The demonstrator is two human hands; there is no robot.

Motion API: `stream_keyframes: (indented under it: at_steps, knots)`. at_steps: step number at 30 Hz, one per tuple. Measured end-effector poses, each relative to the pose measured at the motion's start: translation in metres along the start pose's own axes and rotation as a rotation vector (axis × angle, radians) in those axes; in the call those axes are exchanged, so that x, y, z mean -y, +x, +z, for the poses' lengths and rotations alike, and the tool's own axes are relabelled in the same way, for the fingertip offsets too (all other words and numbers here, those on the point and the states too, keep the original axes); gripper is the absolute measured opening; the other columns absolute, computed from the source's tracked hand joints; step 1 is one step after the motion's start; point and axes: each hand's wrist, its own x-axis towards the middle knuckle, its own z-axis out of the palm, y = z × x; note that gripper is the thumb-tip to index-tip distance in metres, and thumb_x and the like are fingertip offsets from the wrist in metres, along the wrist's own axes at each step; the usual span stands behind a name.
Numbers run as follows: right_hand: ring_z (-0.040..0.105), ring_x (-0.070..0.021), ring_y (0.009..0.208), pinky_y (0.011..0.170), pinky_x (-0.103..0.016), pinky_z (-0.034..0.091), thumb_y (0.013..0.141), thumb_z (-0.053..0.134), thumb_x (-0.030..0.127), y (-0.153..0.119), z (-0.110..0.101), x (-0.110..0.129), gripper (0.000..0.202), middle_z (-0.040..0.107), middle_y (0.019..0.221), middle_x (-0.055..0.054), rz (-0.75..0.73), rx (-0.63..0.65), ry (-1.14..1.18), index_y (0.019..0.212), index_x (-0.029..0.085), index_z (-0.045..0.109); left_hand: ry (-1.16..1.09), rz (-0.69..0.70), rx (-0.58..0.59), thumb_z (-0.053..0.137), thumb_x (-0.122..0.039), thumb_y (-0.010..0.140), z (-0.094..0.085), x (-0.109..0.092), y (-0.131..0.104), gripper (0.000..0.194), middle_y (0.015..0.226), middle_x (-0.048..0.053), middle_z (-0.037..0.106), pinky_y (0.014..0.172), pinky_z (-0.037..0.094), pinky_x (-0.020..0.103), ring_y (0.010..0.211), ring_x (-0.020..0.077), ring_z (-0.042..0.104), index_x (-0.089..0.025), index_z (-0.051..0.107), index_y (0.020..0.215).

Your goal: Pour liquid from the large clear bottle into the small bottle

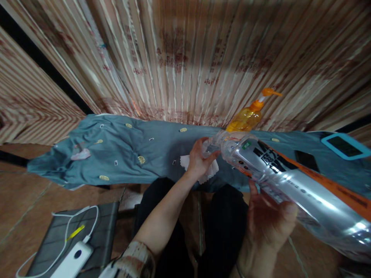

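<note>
A large clear plastic bottle (290,177) with a silver, black and orange label lies tilted across the right side, its neck pointing left. My left hand (199,160) is closed around the neck end, thumb and fingers on opposite sides. Under the bottle's body, my right hand (268,218) supports it with the thumb against its near side; some of its fingers are hidden behind the bottle. Below my left hand, a white cloth (211,172) with a scalloped edge rests on the blue-grey fabric (156,154). Behind the bottle's neck stands a yellow pump bottle (245,119) with an orange pump head.
A dark phone (306,160) and a blue-framed tablet (344,146) lie at the right. Pleated curtains (179,61) hang behind the cloth-covered surface. At lower left, a white power bank (72,260) with a cable sits on a dark stool (101,226). My knees are below.
</note>
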Motion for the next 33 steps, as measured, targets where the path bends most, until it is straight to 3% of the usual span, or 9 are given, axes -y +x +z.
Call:
stream_keyframes:
  at_steps: [8,17,33]
  knots:
    - [0.055,-0.0269,0.115,0.101,-0.054,0.041,0.042,0.081,0.047,0.0005,-0.0004,0.0003,0.071,0.058,0.121,-0.001,0.034,-0.037,-0.003,0.107,0.027,0.063,-0.01,0.005,-0.008,0.068,-0.037,0.075,0.0002,0.0004,0.0001,0.046,0.11,0.009,0.062,0.091,0.046,0.039,0.103,0.0232,0.059,-0.019,0.052,0.114]
    - [0.051,-0.0289,0.12,0.102,-0.06,0.037,0.048,0.078,0.045,0.0005,0.0008,0.0006,0.063,0.057,0.123,-0.003,0.011,-0.014,-0.007,0.106,0.027,0.063,0.013,0.006,-0.008,0.068,-0.035,0.076,0.0,-0.0008,0.0002,0.044,0.11,0.009,0.062,0.091,0.046,0.039,0.104,0.023,0.059,-0.019,0.052,0.113]
    - [0.052,-0.0281,0.12,0.105,-0.058,0.034,0.046,0.079,0.047,-0.0007,0.0009,0.0011,0.069,0.056,0.127,-0.001,0.021,-0.015,-0.022,0.11,0.029,0.062,0.014,-0.008,-0.001,0.069,-0.036,0.075,-0.0004,-0.0014,0.0009,0.044,0.112,0.009,0.062,0.091,0.046,0.04,0.105,0.0239,0.059,-0.019,0.052,0.112]
